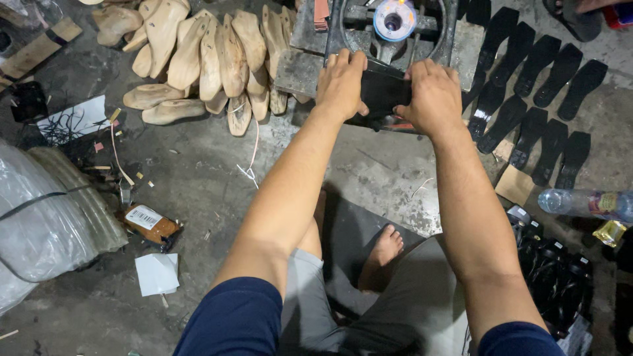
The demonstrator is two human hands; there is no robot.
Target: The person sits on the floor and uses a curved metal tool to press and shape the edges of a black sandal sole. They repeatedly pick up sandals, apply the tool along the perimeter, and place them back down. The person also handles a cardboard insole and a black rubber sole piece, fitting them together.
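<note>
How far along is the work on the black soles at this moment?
Looks done: many flat black soles lie in rows on the concrete floor, right of the metal machine. In hand: the left hand and right hand press one black sole piece against it. Left: cannot tell; the pale wooden shoe lasts lie piled, untouched.

Both hands (389,92) on black sole (382,92)

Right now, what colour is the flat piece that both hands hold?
The flat piece is black, held between the left hand and right hand; the head view shows it.
</note>
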